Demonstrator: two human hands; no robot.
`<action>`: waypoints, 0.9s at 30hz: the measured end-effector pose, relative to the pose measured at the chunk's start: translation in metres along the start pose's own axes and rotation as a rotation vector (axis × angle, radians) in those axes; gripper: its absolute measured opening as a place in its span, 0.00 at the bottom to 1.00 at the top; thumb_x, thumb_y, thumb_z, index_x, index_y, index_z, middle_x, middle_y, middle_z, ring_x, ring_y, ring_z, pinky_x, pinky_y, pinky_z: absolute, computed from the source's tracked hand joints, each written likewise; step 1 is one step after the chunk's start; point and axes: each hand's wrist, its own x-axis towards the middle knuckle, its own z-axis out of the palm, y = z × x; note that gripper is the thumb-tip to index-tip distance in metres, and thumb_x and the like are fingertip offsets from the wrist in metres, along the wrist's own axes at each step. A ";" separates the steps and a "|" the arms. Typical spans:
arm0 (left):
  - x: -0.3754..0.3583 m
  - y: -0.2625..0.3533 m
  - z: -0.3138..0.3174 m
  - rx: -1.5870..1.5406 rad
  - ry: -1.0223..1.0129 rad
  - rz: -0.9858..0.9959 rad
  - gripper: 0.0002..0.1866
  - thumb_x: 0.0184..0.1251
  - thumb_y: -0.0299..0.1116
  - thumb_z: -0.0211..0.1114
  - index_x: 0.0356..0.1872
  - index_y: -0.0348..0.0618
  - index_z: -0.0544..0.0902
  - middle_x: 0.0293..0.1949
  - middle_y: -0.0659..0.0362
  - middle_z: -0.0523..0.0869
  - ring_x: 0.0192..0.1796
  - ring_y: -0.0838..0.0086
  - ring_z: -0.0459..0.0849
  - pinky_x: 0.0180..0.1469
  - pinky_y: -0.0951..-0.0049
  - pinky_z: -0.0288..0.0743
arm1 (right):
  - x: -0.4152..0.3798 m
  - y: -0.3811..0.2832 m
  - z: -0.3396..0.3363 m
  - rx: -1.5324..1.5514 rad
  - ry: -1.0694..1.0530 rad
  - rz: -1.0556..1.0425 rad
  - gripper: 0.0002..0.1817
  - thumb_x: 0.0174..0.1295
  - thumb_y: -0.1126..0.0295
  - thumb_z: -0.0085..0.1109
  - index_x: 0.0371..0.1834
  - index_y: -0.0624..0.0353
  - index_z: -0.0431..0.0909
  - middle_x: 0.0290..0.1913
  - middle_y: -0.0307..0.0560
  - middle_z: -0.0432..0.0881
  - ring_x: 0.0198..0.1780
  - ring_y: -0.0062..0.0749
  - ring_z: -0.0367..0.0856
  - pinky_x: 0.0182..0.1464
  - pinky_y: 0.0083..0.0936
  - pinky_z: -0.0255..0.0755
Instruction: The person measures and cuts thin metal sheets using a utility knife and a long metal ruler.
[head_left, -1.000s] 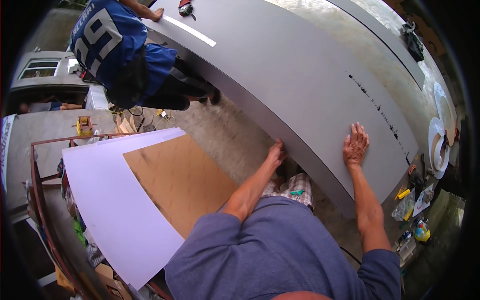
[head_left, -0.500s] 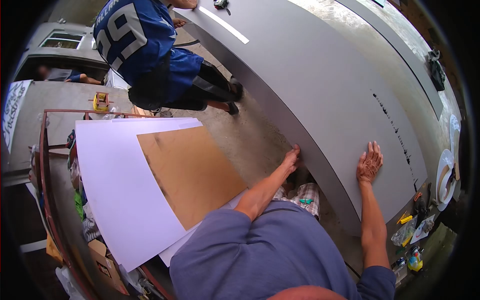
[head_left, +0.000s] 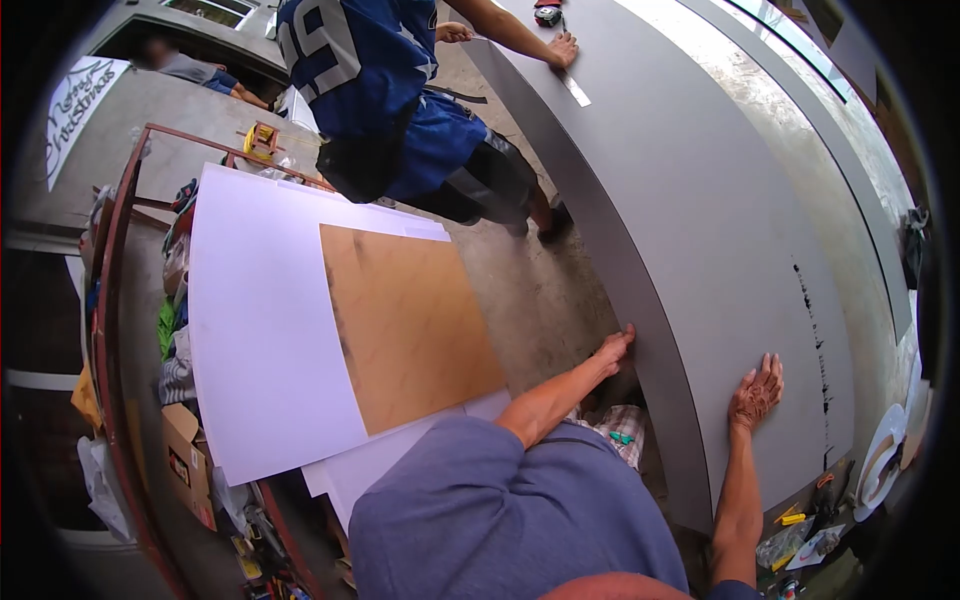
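A long grey panel (head_left: 680, 190) with a folded-down side wall (head_left: 625, 240) stretches away on my right. My right hand (head_left: 757, 393) lies flat on its top face, fingers out, left of a broken line of black marks (head_left: 818, 350). My left hand (head_left: 614, 350) touches the side wall with an outstretched finger; its other fingers show only partly, and I see nothing held in it. Farther along, a co-worker's hand (head_left: 563, 50) rests on the panel at a white strip (head_left: 577, 92). Beside that hand is a tape measure (head_left: 548, 15).
On my left, white sheets (head_left: 260, 330) and a brown board (head_left: 415, 325) lie on a red metal frame (head_left: 120, 260). The co-worker (head_left: 390, 110) in a blue jersey stands by the panel's far end. Tools and a plastic bag (head_left: 783, 545) sit at lower right.
My view has turned, so everything sits further right and lower. The co-worker has reached across the panel and put a hand on the white strip. My hands stay at the panel.
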 end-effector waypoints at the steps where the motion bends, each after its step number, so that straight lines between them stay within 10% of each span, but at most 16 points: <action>1: 0.003 -0.001 -0.002 0.003 0.002 -0.002 0.36 0.65 0.62 0.66 0.57 0.36 0.76 0.54 0.54 0.80 0.55 0.65 0.77 0.53 0.57 0.77 | 0.001 -0.001 -0.003 0.004 0.002 -0.001 0.25 0.73 0.62 0.42 0.73 0.50 0.65 0.76 0.40 0.63 0.78 0.35 0.56 0.78 0.43 0.46; 8: 0.001 0.006 -0.006 -0.018 -0.094 0.000 0.39 0.68 0.60 0.63 0.62 0.31 0.70 0.61 0.47 0.78 0.58 0.58 0.79 0.53 0.46 0.79 | 0.003 -0.005 -0.006 0.002 -0.024 0.043 0.24 0.73 0.61 0.44 0.72 0.48 0.66 0.75 0.39 0.64 0.78 0.34 0.56 0.79 0.43 0.46; 16: 0.013 -0.002 -0.016 -0.044 -0.093 -0.028 0.42 0.70 0.57 0.63 0.72 0.34 0.60 0.72 0.46 0.66 0.71 0.52 0.67 0.68 0.35 0.60 | 0.000 -0.002 -0.003 0.015 -0.022 0.054 0.24 0.73 0.60 0.43 0.72 0.46 0.66 0.75 0.36 0.63 0.78 0.32 0.54 0.79 0.42 0.44; 27: 0.019 -0.011 -0.023 -0.176 -0.105 0.041 0.31 0.73 0.46 0.65 0.67 0.39 0.66 0.69 0.49 0.71 0.71 0.53 0.68 0.71 0.34 0.53 | 0.001 0.004 0.000 0.006 -0.034 0.020 0.25 0.74 0.59 0.41 0.74 0.44 0.65 0.76 0.36 0.62 0.78 0.33 0.54 0.78 0.40 0.47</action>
